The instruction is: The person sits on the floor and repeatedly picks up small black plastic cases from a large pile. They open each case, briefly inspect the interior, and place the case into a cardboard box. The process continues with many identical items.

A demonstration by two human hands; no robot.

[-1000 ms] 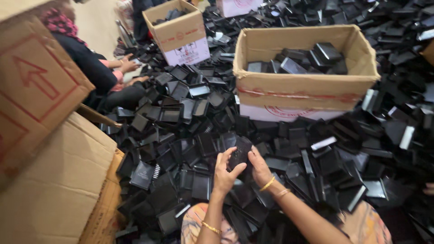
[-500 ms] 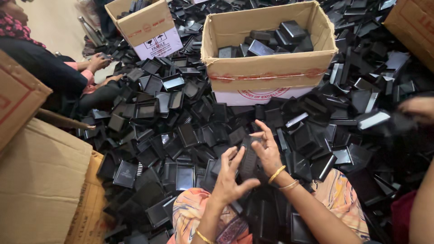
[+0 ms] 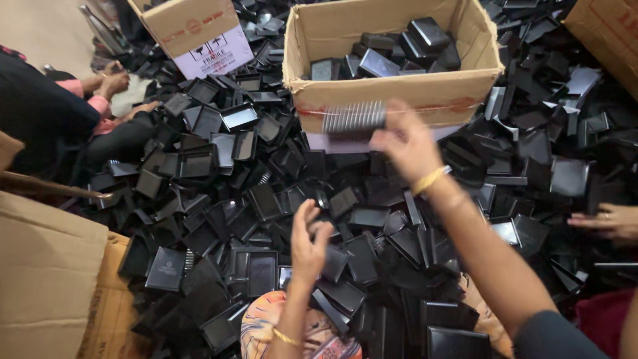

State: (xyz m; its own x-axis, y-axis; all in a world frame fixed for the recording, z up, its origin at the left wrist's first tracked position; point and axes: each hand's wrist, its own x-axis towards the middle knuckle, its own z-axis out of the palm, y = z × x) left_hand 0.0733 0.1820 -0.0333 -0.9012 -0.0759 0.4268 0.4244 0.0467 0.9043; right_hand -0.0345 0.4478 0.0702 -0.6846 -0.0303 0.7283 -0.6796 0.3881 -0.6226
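Since half a second earlier, the right hand (image 3: pixel 407 143) had lifted away from the left and stretched forward toward the open cardboard box (image 3: pixel 399 100), carrying a stack of black trays (image 3: pixel 354 119) with it, while the left hand (image 3: pixel 307 239) had stayed low over the heap.

Seen from the head camera, the right hand's fingers were closed around one end of the stack, which was held sideways so its ribbed edges showed as pale stripes. The stack hung in front of the box's near wall, just below its rim, blurred by motion. A gold bangle (image 3: pixel 428 179) sat on that wrist. The left hand was empty, its fingers loosely spread and curled upward, touching nothing, above the pile of black trays (image 3: pixel 252 199) that covered the floor. Inside the box lay more black trays (image 3: pixel 399 53), heaped toward the far right corner.

At the left edge, another person's hands (image 3: pixel 113 83) rested near the pile, with pink cuffs and a dark sleeve. A second, smaller cardboard box (image 3: pixel 193 30) stood beyond them at the top left. At the right edge, a different person's hand (image 3: pixel 608 223) lay flat on the trays. A large flattened sheet of cardboard (image 3: pixel 46 279) filled the lower left corner, and patterned orange cloth (image 3: pixel 266 326) showed under the left forearm.
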